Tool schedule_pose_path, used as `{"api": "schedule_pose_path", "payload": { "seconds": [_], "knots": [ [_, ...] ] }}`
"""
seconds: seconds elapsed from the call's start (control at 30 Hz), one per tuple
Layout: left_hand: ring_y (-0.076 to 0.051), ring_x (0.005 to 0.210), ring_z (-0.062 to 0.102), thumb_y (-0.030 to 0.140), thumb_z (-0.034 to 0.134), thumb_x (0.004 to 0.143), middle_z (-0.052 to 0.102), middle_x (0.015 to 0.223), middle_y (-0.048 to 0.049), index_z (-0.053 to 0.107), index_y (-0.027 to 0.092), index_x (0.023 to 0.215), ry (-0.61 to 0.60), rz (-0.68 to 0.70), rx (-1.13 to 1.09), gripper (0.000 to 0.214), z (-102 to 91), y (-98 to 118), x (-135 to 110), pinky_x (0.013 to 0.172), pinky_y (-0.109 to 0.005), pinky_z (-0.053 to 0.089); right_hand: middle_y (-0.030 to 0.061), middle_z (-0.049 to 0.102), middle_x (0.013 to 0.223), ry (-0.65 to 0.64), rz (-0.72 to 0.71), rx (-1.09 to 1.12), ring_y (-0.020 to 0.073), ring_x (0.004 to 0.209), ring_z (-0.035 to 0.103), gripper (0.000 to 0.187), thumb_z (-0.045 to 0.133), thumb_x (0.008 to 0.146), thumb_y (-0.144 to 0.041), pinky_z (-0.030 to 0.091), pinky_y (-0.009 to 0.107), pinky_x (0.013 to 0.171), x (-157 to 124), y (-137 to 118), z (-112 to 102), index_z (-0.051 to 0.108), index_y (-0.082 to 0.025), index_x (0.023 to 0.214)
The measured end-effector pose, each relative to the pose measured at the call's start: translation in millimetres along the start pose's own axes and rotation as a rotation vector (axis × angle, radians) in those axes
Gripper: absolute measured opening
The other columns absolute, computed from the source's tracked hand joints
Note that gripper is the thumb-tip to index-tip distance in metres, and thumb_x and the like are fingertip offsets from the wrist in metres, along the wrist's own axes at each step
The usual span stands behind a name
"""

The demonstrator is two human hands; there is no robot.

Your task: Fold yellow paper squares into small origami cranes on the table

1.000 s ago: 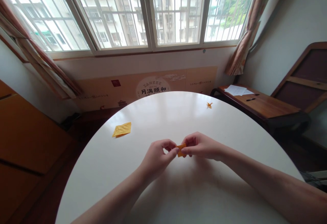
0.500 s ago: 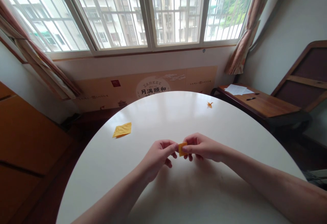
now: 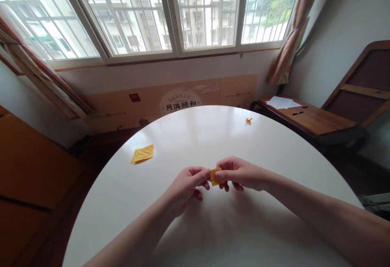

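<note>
A small folded orange paper (image 3: pixel 215 176) is held just above the round white table (image 3: pixel 195 137), near its middle. My left hand (image 3: pixel 185 186) pinches its left edge with thumb and forefinger. My right hand (image 3: pixel 237 173) pinches its right side, fingers curled over the top. Most of the paper is hidden between the fingertips. A stack of flat yellow paper squares (image 3: pixel 142 154) lies to the left on the table. A tiny folded orange paper crane (image 3: pixel 249 121) stands at the far right of the table.
A dark wooden side table (image 3: pixel 310 121) with white sheets (image 3: pixel 283 102) and a black pen (image 3: pixel 297 113) stands to the right. A printed cardboard panel (image 3: pixel 179 100) leans under the barred window. A wooden cabinet is on the left.
The paper has been turned between my fingertips and both hands shifted slightly left. The view tilted down a little.
</note>
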State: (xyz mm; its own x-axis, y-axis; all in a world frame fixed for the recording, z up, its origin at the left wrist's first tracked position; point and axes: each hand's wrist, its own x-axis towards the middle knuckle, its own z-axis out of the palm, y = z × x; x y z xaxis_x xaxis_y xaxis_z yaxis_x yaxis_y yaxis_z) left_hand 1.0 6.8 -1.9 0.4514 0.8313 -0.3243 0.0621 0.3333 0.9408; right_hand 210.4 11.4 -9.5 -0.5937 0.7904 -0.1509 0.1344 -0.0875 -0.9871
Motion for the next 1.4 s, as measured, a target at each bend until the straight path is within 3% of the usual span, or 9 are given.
{"api": "schedule_pose_path", "payload": {
  "seconds": [0.3, 0.47, 0.87, 1.1, 1.23, 1.4],
  "knots": [
    [-0.013, 0.065, 0.052, 0.054, 0.080, 0.069, 0.059, 0.071, -0.0027, 0.069, 0.013, 0.076, 0.020, -0.002, 0.025, 0.042, 4.9, 0, -1, 0.043, -0.015, 0.037, 0.0019, 0.065, 0.066, 0.041, 0.006, -0.085, 0.0105, 0.056, 0.058, 0.017, 0.061, 0.085, -0.030, 0.033, 0.016, 0.041, -1, -6, 6, 0.065, -0.015, 0.078],
    [-0.013, 0.063, 0.050, 0.056, 0.077, 0.071, 0.059, 0.066, -0.0030, 0.069, 0.013, 0.075, 0.033, 0.047, 0.143, 0.044, 5.5, -2, -1, 0.041, -0.016, 0.040, 0.0009, 0.064, 0.062, 0.090, -0.054, -0.138, 0.0123, 0.058, 0.059, 0.015, 0.059, 0.083, -0.022, 0.042, 0.021, 0.052, 0, -4, 8, 0.063, -0.015, 0.070],
    [-0.012, 0.057, 0.051, 0.053, 0.069, 0.077, 0.060, 0.066, -0.0025, 0.068, 0.014, 0.074, 0.074, 0.138, 0.304, 0.039, 3.9, 0, 1, 0.041, -0.019, 0.043, 0.0072, 0.070, 0.081, 0.066, -0.098, -0.218, 0.0174, 0.072, 0.064, 0.029, 0.057, 0.094, -0.038, 0.050, 0.028, 0.065, -5, -9, 10, 0.069, -0.015, 0.082],
    [-0.013, 0.055, 0.053, 0.046, 0.064, 0.083, 0.065, 0.069, -0.0032, 0.067, 0.015, 0.072, 0.081, 0.246, 0.518, 0.033, 0.9, 0, -1, 0.046, -0.022, 0.044, 0.0078, 0.069, 0.084, 0.072, -0.065, -0.183, 0.0179, 0.072, 0.066, 0.032, 0.053, 0.096, -0.043, 0.045, 0.020, 0.044, -2, -2, 8, 0.067, -0.015, 0.089],
    [-0.014, 0.057, 0.056, 0.043, 0.064, 0.084, 0.068, 0.069, -0.0040, 0.070, 0.016, 0.072, 0.108, 0.273, 0.629, 0.030, 2.9, 2, -4, 0.048, -0.021, 0.044, 0.0051, 0.067, 0.080, 0.047, -0.066, -0.141, 0.0168, 0.071, 0.064, 0.030, 0.059, 0.092, -0.044, 0.049, 0.021, 0.047, 2, 4, 6, 0.067, -0.016, 0.087],
    [-0.015, 0.057, 0.054, 0.049, 0.061, 0.083, 0.063, 0.068, -0.0042, 0.072, 0.014, 0.077, 0.105, 0.224, 0.465, 0.037, 1.1, 0, -1, 0.045, -0.023, 0.046, 0.0043, 0.066, 0.079, 0.133, -0.106, -0.137, 0.0142, 0.066, 0.061, 0.031, 0.058, 0.093, -0.045, 0.048, 0.020, 0.047, 4, 7, 2, 0.065, -0.016, 0.087]
  ]
}}
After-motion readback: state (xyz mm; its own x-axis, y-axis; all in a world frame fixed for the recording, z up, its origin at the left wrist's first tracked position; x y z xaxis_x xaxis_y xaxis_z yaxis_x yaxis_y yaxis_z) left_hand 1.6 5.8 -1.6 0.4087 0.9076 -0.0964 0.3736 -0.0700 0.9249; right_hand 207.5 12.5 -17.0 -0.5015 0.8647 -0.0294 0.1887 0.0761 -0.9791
